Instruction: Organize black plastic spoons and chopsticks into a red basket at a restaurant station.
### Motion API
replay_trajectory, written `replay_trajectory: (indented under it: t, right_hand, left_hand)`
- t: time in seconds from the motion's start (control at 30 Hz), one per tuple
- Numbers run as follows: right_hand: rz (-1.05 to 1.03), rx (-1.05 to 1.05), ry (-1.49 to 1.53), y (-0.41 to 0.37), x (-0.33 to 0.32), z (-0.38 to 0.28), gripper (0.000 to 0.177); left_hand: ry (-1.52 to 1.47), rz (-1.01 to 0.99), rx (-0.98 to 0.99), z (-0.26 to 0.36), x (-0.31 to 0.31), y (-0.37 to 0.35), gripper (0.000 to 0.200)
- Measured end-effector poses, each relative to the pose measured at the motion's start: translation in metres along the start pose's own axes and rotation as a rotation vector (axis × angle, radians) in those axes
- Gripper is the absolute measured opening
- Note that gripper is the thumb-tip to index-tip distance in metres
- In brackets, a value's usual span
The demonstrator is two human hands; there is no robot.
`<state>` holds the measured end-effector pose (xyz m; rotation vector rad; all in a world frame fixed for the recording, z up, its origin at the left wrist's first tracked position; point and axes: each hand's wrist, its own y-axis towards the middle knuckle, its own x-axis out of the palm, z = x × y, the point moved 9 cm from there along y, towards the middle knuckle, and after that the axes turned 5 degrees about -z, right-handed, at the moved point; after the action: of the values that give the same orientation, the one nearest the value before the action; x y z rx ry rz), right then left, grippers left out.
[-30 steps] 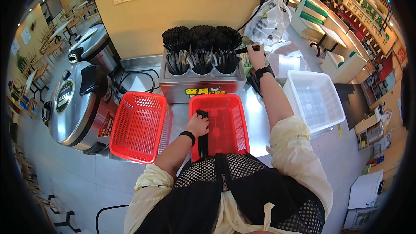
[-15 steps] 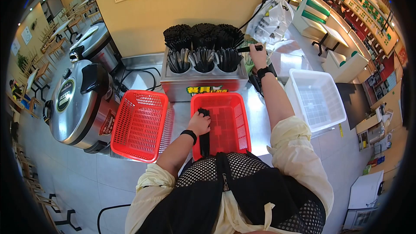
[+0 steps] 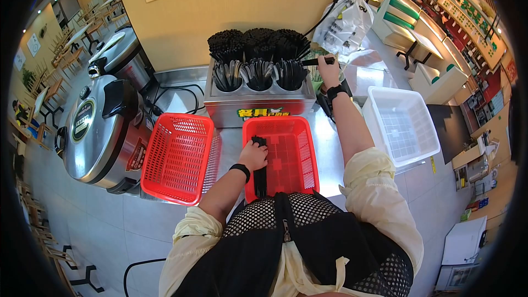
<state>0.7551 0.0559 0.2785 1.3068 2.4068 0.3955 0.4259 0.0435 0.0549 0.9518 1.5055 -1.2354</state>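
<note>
My left hand (image 3: 253, 155) is closed around a bundle of black chopsticks (image 3: 260, 182) along the left side of the middle red basket (image 3: 308, 157). My right hand (image 3: 330, 71) is closed at the right end of the steel cutlery holder (image 3: 225, 109), gripping black chopsticks (image 3: 311, 61) that point left toward the holder. Black chopsticks (image 3: 258, 43) fill its back row of cups, tips up. Spoons (image 3: 257, 74) with dark and metallic handles stand in the front cups.
To the left are another red basket (image 3: 179, 159) and a large steel cooker (image 3: 102, 132), with a second cooker (image 3: 124, 58) behind. A white basket (image 3: 404, 126) sits at right. Black cables (image 3: 184, 92) lie on the steel counter, and a plastic bag (image 3: 349, 22) hangs by the wall.
</note>
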Motion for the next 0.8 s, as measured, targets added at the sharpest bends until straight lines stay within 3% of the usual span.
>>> replay_trajectory:
  t: [0.4,0.5,0.63,0.8]
  right_hand:
    - [0.038,-0.049,-0.011,0.008,0.000,0.013,0.018]
    - [0.137,-0.193,-0.201,0.016,-0.003,-0.020,0.022]
    - [0.091,-0.250,-0.254,0.025,-0.012,-0.065,0.023]
    - [0.164,-0.207,-0.189,0.010,-0.054,-0.097,0.022]
  left_hand:
    - [-0.008,-0.005,-0.003,-0.001,0.002,0.001,0.044]
    - [-0.011,-0.001,-0.004,0.000,0.002,0.002,0.044]
    - [-0.010,0.006,-0.001,0.000,0.000,0.000,0.043]
    - [-0.009,0.007,-0.003,0.000,0.000,0.001,0.043]
